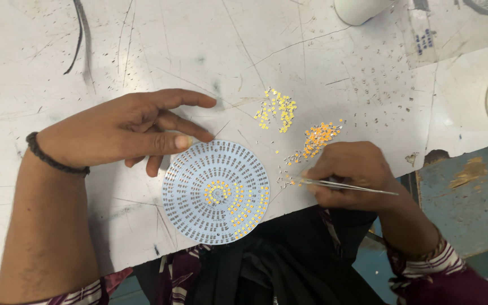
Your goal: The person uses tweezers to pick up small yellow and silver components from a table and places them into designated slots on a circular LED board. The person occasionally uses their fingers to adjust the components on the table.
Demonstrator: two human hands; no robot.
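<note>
Tweezers (345,185) pinched in my right hand (352,172), tips nipping a tiny LED chip (292,181) just beyond my knuckles. Left hand (125,131), fingers loose and holding nothing, is steadying the round LED board (216,192) beside the tips. Centre rings and one wedge are populated; most pads remain bare, loose chips (317,138) waiting.

Round pale-blue LED board (216,192), flat at table edge; thin metal tweezers (345,185), tips beside it.
</note>
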